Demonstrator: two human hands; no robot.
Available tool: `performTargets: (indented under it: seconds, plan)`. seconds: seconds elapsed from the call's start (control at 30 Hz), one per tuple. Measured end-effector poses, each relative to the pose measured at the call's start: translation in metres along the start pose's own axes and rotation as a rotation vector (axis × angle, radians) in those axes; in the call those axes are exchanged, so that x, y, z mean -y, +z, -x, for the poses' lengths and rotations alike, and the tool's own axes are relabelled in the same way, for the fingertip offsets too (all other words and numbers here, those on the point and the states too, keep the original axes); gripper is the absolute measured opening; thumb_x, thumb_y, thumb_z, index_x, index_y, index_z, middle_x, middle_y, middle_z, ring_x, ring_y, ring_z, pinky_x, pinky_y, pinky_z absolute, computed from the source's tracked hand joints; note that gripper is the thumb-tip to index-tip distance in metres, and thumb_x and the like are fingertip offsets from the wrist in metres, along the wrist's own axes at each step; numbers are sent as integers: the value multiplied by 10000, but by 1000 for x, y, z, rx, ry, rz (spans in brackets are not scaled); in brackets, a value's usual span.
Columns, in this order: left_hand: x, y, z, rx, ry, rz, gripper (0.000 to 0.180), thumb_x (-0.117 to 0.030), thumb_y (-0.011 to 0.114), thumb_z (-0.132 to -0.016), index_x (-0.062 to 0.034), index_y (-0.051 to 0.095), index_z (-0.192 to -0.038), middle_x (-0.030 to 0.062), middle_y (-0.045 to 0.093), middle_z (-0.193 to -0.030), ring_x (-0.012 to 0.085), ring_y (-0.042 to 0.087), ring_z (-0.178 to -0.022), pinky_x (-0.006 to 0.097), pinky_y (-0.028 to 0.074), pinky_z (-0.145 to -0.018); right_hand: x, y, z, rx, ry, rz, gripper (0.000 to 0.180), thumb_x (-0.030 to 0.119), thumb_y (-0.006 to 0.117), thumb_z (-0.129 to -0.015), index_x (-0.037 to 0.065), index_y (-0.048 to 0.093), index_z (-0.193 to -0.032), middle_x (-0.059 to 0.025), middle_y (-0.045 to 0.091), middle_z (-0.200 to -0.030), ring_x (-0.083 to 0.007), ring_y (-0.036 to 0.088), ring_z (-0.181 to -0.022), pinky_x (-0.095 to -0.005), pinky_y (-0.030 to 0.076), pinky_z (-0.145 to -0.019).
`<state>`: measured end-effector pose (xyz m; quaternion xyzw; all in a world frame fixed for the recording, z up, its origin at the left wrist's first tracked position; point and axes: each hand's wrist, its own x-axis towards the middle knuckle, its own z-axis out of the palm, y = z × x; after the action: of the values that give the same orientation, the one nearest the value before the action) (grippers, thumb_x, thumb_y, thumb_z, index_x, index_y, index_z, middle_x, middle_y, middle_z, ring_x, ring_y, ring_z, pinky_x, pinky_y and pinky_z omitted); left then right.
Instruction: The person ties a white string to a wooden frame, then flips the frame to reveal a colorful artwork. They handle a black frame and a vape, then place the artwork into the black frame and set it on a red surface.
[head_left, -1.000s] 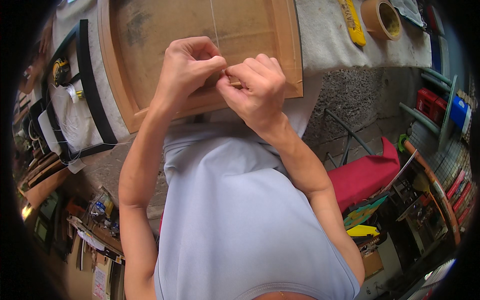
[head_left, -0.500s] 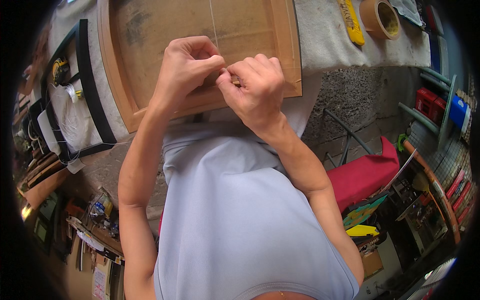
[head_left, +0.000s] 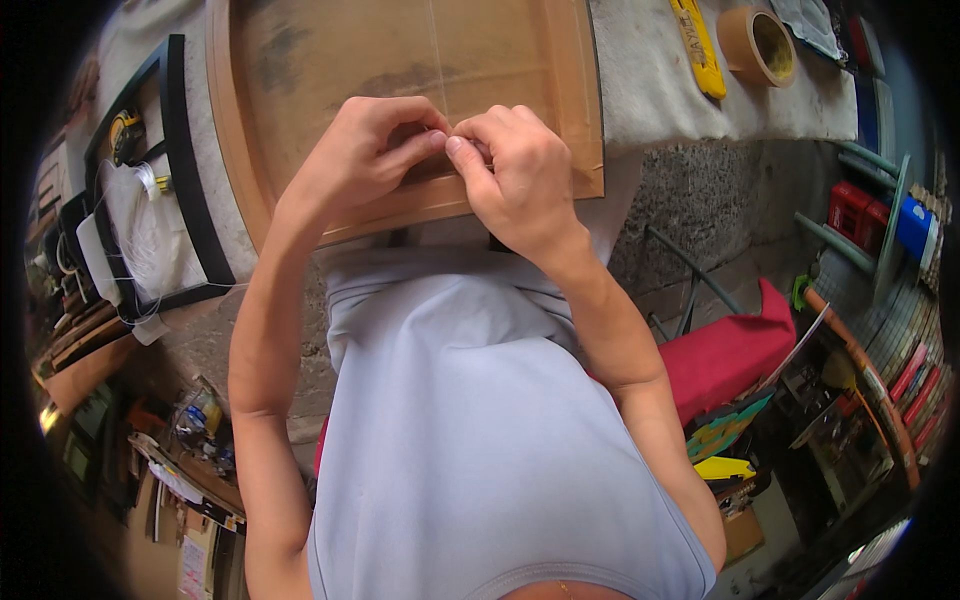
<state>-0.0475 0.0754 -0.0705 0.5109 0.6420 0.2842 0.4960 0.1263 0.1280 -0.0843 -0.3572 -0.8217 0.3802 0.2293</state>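
Right at the near rail of a wooden frame (head_left: 575,120) the two hands meet, fingertips pinched together. The left hand (head_left: 365,160) curls narrow, thumb and forefinger pressed on something too small to make out; the right hand (head_left: 515,175) is bunched the same way, its fingertips touching the left's. A thin pale cord (head_left: 437,45) runs from that pinch straight away from the person, up across the brown backing board (head_left: 340,60) toward the top edge, its long axis near vertical in the view. Whether either hand actually grips the cord's end cannot be told, since the fingers hide it.

The frame lies flat on a pale grey cloth-covered bench (head_left: 650,90), its lower rail overhanging the bench's edge above the person's light grey shirt. To the left sits a black frame (head_left: 190,190) with white wrapping inside. Far right on the cloth rest a yellow tool (head_left: 698,45) and a roll of brown tape (head_left: 755,45). Below the bench stands a rough stone face, with a red cushion (head_left: 725,350) and cluttered shelves to the right
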Motion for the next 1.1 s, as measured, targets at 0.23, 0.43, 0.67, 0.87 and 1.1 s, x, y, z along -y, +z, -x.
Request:
performTargets:
  seconds: [0.23,0.43,0.67,0.87,1.1]
  plan:
    - [-28,-17,16,-76,-17,139,143,-162,526,-945,-26,546,-910,1,468,-651,68,410,-561,238,340,-495,5,-8,-6,-106,-4,-233,151,114,663,-821,29,685,-945,-81,641,-884,-246,604,-844,-329,484,-741]
    - [-34,-8,-3,-77,150,256,205,-236,514,-972,-45,565,-918,-82,430,-650,-11,374,-494,160,285,-401,-1,-8,0,-79,118,-650,105,82,693,-830,20,707,-914,-60,679,-833,-172,611,-836,-286,484,-739]
    - [-15,4,1,-78,-278,288,158,-156,601,-884,-21,675,-922,-35,519,-606,26,477,-443,185,339,-377,-2,-4,5,-204,200,-746,149,124,666,-885,-16,682,-933,-64,677,-811,-91,592,-731,-216,473,-680]
    - [-9,7,-5,-78,-339,268,146,-159,625,-856,-23,674,-877,-36,520,-596,28,485,-448,178,321,-383,-2,-4,3,-198,237,-742,187,152,644,-910,-30,668,-944,-45,655,-778,-70,582,-694,-205,470,-648]
    - [-13,9,-6,-105,-317,278,141,-158,637,-828,-20,669,-836,-31,516,-585,33,480,-450,180,331,-391,-1,0,2,-227,268,-590,173,166,653,-891,-5,681,-882,-65,605,-696,-101,551,-637,-242,455,-600]
